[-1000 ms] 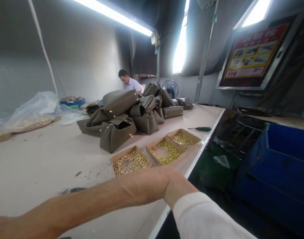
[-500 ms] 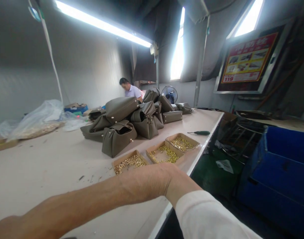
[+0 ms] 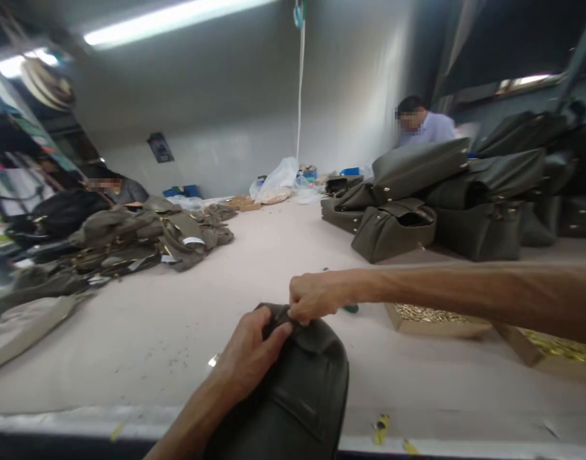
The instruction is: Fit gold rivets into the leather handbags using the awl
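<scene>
Single head-worn camera, one view only, set close above the near edge of the worktop (image 3: 144, 358), facing forward and down, just behind the left hand (image 3: 252, 351) and right hand (image 3: 319, 297).

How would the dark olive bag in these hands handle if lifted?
The dark olive bag probably feels supple at the top: its flap bends where the right hand pinches it. Its body looks rounded and self-supporting under the left hand, so it is likely semi-stiff rather than floppy. Weight cannot be judged.

Dark olive leather handbag (image 3: 285, 402), stitched panel uppermost, held tilted up close to the camera. Short leather flap (image 3: 314, 335) at its top end, folded over and pinched.
</scene>
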Tool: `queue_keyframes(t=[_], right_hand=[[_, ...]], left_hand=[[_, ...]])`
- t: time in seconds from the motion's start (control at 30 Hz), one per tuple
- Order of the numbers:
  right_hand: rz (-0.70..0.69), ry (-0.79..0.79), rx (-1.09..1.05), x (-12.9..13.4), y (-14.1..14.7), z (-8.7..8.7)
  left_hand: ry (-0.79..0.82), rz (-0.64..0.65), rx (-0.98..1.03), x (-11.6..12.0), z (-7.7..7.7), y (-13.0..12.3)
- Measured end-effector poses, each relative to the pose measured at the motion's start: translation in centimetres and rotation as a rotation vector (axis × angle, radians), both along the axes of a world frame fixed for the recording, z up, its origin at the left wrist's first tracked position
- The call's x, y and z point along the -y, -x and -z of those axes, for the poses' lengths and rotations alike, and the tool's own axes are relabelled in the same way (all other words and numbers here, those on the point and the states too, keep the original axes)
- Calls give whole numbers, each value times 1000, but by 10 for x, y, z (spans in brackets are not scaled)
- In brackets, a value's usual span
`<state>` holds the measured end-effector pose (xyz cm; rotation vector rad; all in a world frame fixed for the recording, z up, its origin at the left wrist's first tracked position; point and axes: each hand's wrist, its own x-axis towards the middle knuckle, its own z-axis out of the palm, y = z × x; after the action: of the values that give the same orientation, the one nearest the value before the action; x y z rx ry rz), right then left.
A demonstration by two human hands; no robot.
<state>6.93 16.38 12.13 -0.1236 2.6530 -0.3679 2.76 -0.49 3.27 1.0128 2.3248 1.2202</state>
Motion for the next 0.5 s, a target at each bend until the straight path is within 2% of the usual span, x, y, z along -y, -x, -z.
queue_keyframes(t=[0.07,0.13,0.2,0.27,0.4,0.43,0.5], right_hand=[[-86,38,-1,-10,9,-6],[-168,-4,-206,-9,9,-18],[-246,-61,-485,4,1,-27],[-363,-48,-625,26,-11,-27],[-706,2,-648,63,-30,1],[-737,-6,-647,67,-31,10],[-722,-37,-615,71,-25,25]], left_hand=[[-30,22,63,-3,-2,6],[-80,77,129,-2,-5,11],[-148,135,224,4,-9,18],[-242,162,325,11,-15,27],[-422,89,542,27,-26,47],[-479,33,534,34,-26,47],[-586,-144,351,52,-20,37]])
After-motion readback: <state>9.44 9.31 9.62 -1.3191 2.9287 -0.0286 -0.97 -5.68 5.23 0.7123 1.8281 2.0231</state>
